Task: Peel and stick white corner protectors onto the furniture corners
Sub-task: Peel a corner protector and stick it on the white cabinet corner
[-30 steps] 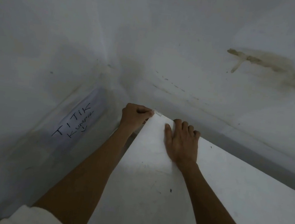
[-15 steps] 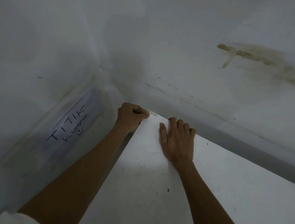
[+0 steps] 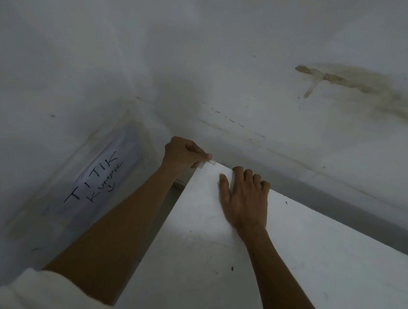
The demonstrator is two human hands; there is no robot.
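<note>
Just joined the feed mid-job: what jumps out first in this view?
Two bare arms reach to the far corner of a white top: the left hand pinches a small pale protector at the corner tip, and the right hand lies flat on the top beside it. On the left wall, a taped sign reads "TITIK KUMPUL". A brownish stain marks the wall at upper right.

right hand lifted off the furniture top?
No, the right hand lies flat on the white furniture top, fingers at its far edge.
</note>
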